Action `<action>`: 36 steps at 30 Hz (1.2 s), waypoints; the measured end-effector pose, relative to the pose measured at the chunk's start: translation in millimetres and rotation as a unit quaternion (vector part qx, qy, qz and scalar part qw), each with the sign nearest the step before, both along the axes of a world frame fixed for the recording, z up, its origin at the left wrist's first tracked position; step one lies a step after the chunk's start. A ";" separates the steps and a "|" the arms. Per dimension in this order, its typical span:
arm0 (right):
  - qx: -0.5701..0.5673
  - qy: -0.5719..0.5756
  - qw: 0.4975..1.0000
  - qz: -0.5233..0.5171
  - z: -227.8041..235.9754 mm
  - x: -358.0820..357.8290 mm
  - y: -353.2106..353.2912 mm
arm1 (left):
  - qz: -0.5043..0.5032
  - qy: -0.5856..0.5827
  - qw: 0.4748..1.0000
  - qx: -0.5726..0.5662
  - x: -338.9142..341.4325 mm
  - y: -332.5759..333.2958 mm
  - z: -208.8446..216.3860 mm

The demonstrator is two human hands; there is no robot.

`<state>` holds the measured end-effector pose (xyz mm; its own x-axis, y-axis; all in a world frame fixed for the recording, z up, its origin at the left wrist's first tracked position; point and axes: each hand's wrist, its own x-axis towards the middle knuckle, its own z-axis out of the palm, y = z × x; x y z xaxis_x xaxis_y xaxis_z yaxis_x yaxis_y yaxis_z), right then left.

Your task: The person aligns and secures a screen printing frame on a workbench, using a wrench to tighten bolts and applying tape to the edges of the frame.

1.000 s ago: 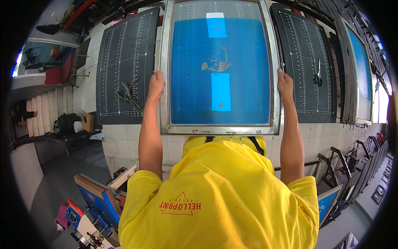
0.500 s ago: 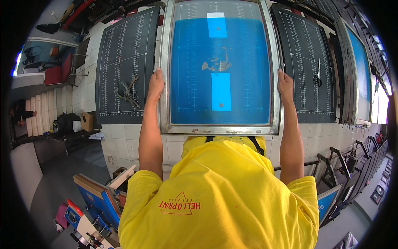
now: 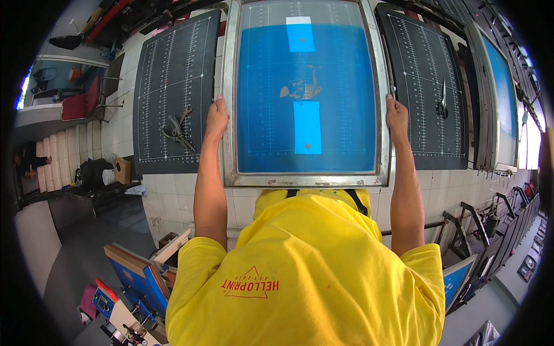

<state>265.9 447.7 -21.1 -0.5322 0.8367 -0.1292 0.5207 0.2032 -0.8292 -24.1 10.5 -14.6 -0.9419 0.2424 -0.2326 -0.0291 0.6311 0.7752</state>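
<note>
A silkscreen with a metal frame (image 3: 306,181) and blue-coated mesh (image 3: 265,127) lies flat in front of me, over a gridded board that shows through. My left hand (image 3: 216,119) is closed on the left rail of the frame. At the same height, my right hand (image 3: 397,118) grips the right rail. A small uncoated design (image 3: 300,90) sits in the middle of the mesh. One paper rectangle (image 3: 307,130) lies below that design and another (image 3: 300,36) above it; the upper one reaches past the blue area. Fingertips of both hands are partly hidden.
Black gridded boards flank the screen; the left one (image 3: 156,75) bears a grey metal hand tool (image 3: 177,130), the right one (image 3: 421,69) black-handled scissors (image 3: 442,106). Another framed screen (image 3: 501,98) stands far right. A red chair (image 3: 86,104) is at far left, and a person sits below it.
Almost nothing differs. Both hands keep their hold on the silkscreen, which stays in place.
</note>
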 end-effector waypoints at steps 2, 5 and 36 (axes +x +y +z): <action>0.011 0.003 1.000 -0.005 -7.9 4.8 6.7 | -0.011 -0.030 0.999 0.004 2.1 5.5 4.2; 0.011 0.006 1.000 -0.008 -4.6 1.6 0.9 | -0.003 -0.034 0.999 0.013 6.2 6.2 9.4; 0.006 0.020 1.000 -0.007 10.4 -2.8 -9.9 | 0.003 0.001 1.000 -0.014 7.7 6.0 12.7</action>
<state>263.2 437.7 -10.8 -0.5254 0.8452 -0.0975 0.4901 0.2069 -0.8468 -16.4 16.4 -1.9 -0.9434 0.2308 -0.2383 -0.0316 0.6525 0.7571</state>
